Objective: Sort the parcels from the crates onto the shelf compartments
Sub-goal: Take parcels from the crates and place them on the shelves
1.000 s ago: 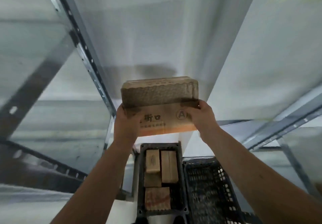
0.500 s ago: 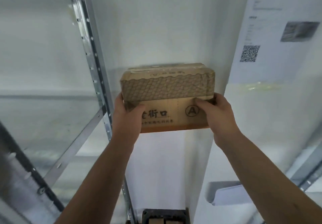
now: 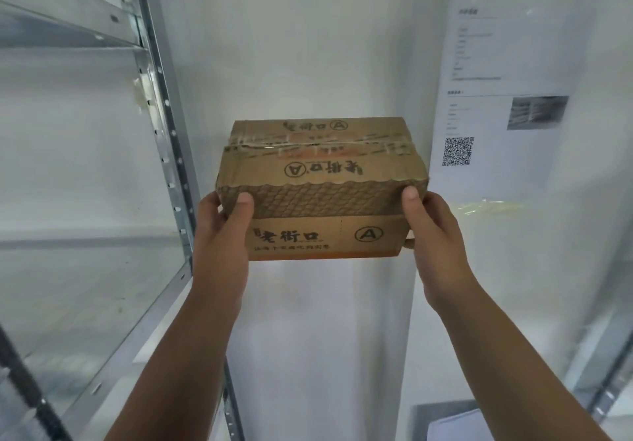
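Note:
A brown cardboard parcel (image 3: 322,180), taped along its top and printed with black characters and a circled A, is held up at chest height in front of a white wall. My left hand (image 3: 224,231) grips its left end, thumb on the near face. At the parcel's right end, my right hand (image 3: 433,231) grips it the same way. A metal shelf (image 3: 102,290) with bare compartments stands to the left of the parcel, beyond a perforated upright (image 3: 164,125). The crates are out of view.
A printed sheet with a QR code (image 3: 507,98) hangs on the wall to the right. A grey metal frame (image 3: 603,372) runs along the lower right, and a pale object (image 3: 452,420) lies at the bottom edge.
The parcel has risen and tipped so that its taped top now shows. The view has lifted with it: the crates below have dropped out of sight and the wall sheet has come in.

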